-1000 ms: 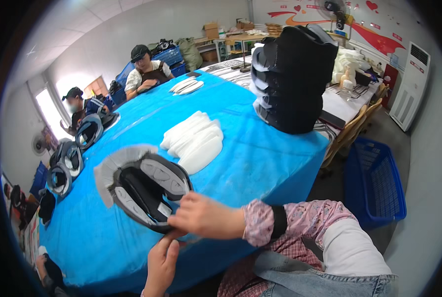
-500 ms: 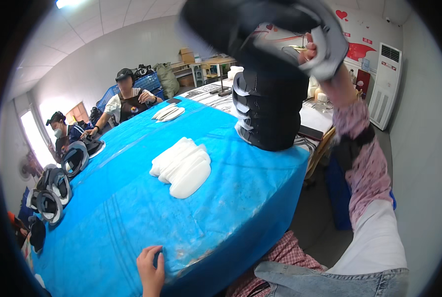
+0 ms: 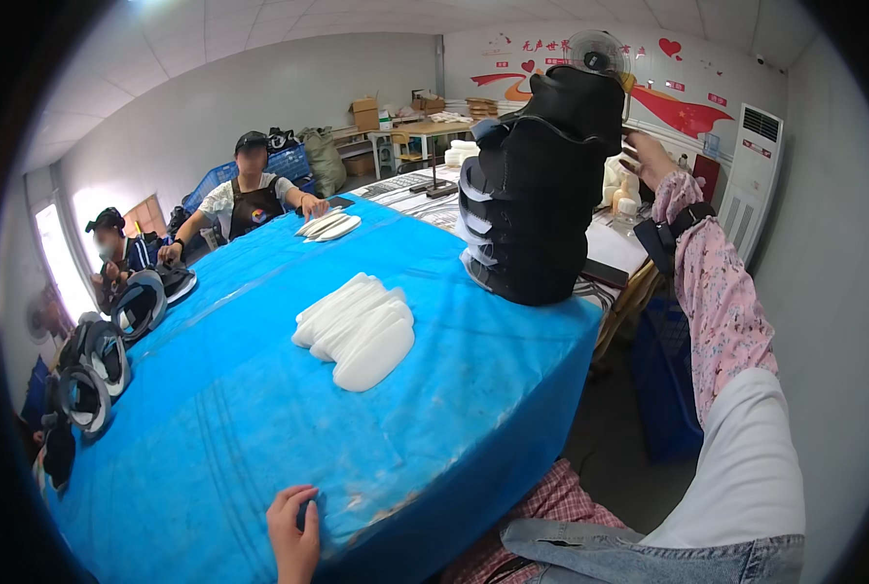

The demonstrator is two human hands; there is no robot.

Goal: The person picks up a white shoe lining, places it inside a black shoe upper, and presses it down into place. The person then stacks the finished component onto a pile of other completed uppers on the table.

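Observation:
A tall stack of black caps (image 3: 537,219) stands at the right corner of the blue-covered table (image 3: 230,428), with pale grey bands showing along its left side. On top, one cap (image 3: 576,109) sits crookedly and rises above the others. Beside the upper right of the stack is my right hand (image 3: 651,161), fingers apart and partly bent, with no cap in it. My left hand (image 3: 293,530) rests near the table's front edge, its thumb apart from loosely curled fingers, holding nothing visible. Between the left hand and the stack lies an overlapping pile of white oval pads (image 3: 357,329).
Several grey-and-black caps (image 3: 104,355) line the table's left edge. Two people sit across at the far left; one reaches toward a smaller pile of white pads (image 3: 329,227). A patterned table (image 3: 405,185) adjoins behind. A blue crate (image 3: 666,380) stands below, right.
My right hand has lowered the cap onto the stack and let go, then drawn back to its right side. My left hand has stayed put. The far person's hand has reached to the small pad pile.

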